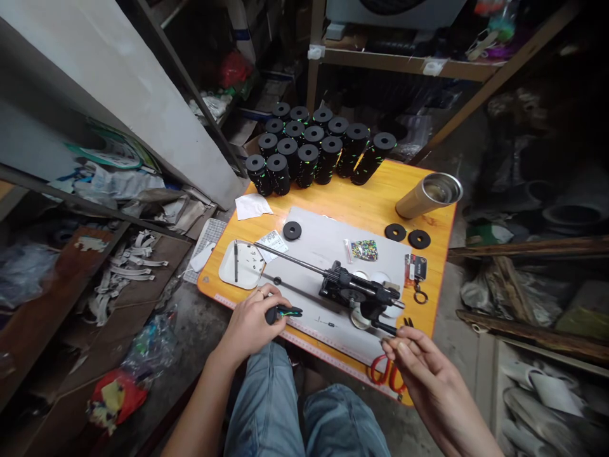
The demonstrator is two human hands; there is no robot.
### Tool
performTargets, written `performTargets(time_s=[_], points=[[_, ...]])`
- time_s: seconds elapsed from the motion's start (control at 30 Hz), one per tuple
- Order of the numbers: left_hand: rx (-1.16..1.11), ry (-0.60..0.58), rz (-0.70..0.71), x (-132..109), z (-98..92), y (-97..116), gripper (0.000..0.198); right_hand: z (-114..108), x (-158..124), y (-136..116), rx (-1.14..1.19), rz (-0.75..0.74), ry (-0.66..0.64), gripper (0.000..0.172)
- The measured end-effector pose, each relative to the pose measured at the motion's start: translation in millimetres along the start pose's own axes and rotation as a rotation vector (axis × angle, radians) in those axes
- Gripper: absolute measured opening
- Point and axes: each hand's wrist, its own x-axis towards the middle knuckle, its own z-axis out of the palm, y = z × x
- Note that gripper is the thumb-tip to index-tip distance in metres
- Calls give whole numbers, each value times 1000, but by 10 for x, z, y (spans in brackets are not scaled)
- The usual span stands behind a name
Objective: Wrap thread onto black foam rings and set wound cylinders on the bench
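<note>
My left hand (252,320) is closed around a small black tool (288,311) with green on it, at the table's near edge. The fingers of my right hand (412,352) pinch the end of a black handle (383,327) on the dark metal device (356,285). A long thin rod (290,258) sticks out of this device toward the left. Just below the device, a tiny dark part on a thin wire (332,324) lies on the grey mat (316,219). Red-handled scissors (379,370) lie beside my right hand.
Several black speckled cylinders (307,166) stand at the back of the orange table (228,254). A metal cup (423,197) is at the back right. A white tray (226,274), black discs (292,230) and a bead bag (364,250) lie nearer. Shelves flank the table.
</note>
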Motion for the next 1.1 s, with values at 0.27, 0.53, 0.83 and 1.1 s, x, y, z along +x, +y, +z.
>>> performTargets(time_s=[0.27,0.53,0.83,1.1], points=[[81,-187,8,129,142,-91,9,-16,42,192,-112,32,-20,41],[173,-337,25,548,506,-227,23,42,160,487,-147,39,-13,48],[191,-205,123,663,534,-183,31,89,220,629,-124,-28,13,47],[140,-30,141,816,785,-223,38,137,296,569,-144,-35,-36,51]])
